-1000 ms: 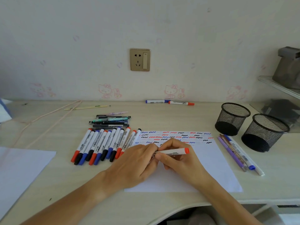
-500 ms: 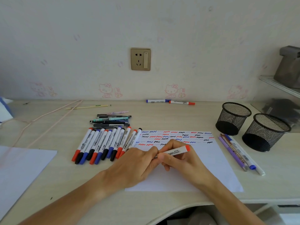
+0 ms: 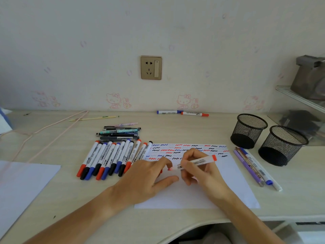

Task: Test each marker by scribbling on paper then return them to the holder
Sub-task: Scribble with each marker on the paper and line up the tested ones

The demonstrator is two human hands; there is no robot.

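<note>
White red-ended whiteboard marker (image 3: 195,163): pinched in right hand (image 3: 202,171) grip, tip exposed for scribbling; red cap apparently held by left hand (image 3: 149,176), beside grip, above white paper sheet (image 3: 228,187).

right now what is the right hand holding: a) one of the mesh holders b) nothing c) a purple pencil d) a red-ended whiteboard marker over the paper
d: the right hand grips a red-ended marker above the scribbled paper, tip pointing toward the left hand.
</note>
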